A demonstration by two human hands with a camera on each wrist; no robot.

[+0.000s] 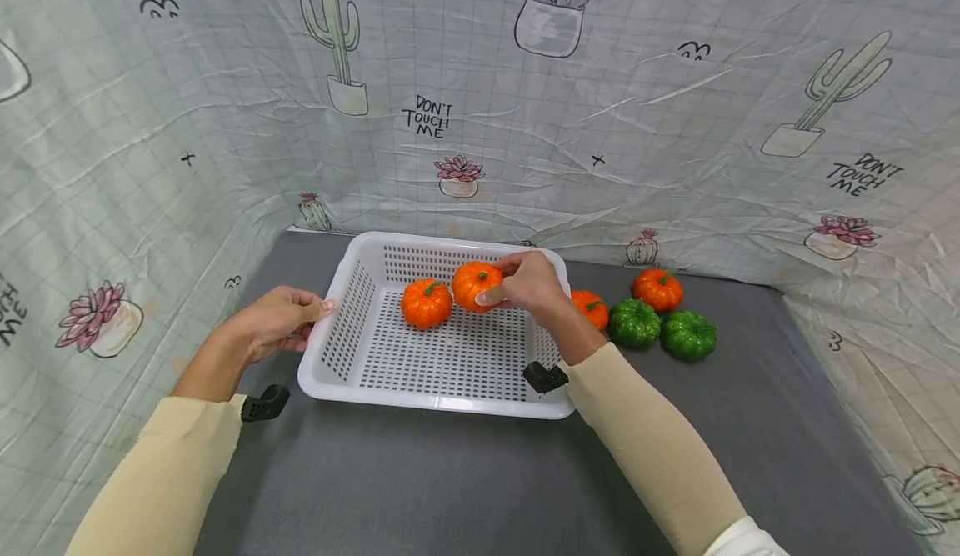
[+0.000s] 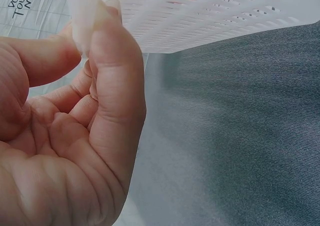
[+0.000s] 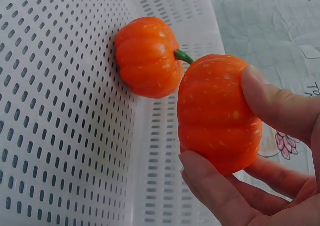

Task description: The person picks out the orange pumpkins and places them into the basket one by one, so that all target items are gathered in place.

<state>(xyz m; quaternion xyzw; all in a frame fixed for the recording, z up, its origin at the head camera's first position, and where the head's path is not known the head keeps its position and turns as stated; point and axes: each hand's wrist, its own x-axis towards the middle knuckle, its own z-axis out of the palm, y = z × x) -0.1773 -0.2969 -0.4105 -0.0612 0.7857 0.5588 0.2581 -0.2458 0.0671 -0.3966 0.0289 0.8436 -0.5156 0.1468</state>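
Observation:
A white perforated plastic basket (image 1: 435, 404) stands on the grey table. My left hand (image 1: 281, 323) pinches its left rim between thumb and fingers, seen close up in the left wrist view. Over the inside of the basket, my right hand (image 1: 528, 283) holds a small orange pumpkin (image 3: 220, 113) with thumb and fingers around its sides. Another orange pumpkin (image 1: 426, 303) with a green stem lies on the basket floor, left of the held one.
Right of the basket lie an orange pumpkin (image 1: 590, 309) partly hidden by the right arm, another orange pumpkin (image 1: 657, 290), and two green pumpkins, one nearer the basket (image 1: 633, 323) and one farther right (image 1: 688, 336). A printed cloth (image 1: 495, 122) hangs behind and at both sides.

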